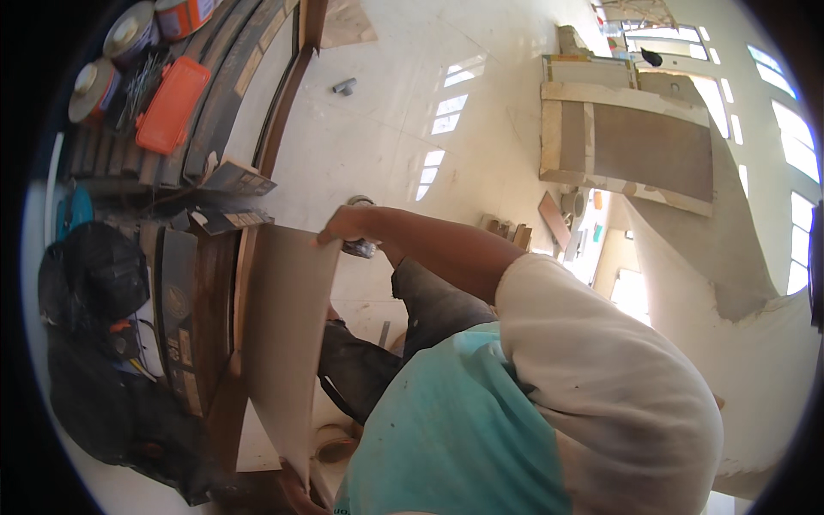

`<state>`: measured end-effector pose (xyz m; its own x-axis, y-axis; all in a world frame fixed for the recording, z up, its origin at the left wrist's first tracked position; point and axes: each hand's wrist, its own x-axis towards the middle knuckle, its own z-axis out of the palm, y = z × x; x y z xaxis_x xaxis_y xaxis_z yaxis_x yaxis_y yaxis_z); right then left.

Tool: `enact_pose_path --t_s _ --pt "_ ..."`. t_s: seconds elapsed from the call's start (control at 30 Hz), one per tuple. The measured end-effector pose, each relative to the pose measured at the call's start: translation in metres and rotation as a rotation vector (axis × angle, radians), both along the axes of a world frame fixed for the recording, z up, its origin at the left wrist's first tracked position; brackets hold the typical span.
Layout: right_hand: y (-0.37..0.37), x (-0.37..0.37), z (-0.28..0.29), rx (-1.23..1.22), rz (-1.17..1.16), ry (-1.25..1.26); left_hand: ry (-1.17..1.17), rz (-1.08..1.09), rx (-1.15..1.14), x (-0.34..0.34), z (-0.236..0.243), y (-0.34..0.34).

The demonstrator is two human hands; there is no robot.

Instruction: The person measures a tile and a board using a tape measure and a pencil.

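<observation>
A large beige-brown tile [279, 318] stands tilted on edge between my hands, beside the stacked flat cartons on the left. My right hand [341, 226] is closed around its far upper corner, the arm stretched across from the right. At the lower edge of the view, my left hand [296, 491] grips the near end of the same tile; part of that hand is cut off. Past the tile lie dark tile cartons [178, 318], some with torn cardboard ends. Below my right forearm, a metallic object [360, 249] is partly hidden.
Another carton stack [249, 86] carries paint cans [129, 33] and an orange-red plastic case [173, 105]. Black bags [94, 275] lie on the left cartons. A grey pipe fitting [345, 86] sits on the pale floor. Farther right is a low slab-like structure [648, 146].
</observation>
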<state>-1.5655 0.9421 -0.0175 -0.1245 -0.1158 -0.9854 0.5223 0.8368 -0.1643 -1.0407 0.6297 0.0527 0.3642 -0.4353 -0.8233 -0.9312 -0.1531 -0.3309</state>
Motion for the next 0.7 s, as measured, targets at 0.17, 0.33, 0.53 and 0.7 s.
enact_pose_path --t_s 0.17,0.33,0.53,0.7 --pt "0.093 0.014 0.071 0.022 -0.128 0.040 0.017 -0.231 0.066 -0.045 0.039 0.018" --pt "0.181 0.028 0.102 0.054 -0.269 0.087 0.060 -0.459 0.131 -0.085 0.062 0.050" --pt "0.296 0.028 0.145 0.039 -0.436 0.119 0.119 -0.754 0.162 -0.156 0.085 0.102" --pt "0.424 0.041 0.135 0.040 -0.605 0.143 0.149 -0.969 0.162 -0.228 0.104 0.162"
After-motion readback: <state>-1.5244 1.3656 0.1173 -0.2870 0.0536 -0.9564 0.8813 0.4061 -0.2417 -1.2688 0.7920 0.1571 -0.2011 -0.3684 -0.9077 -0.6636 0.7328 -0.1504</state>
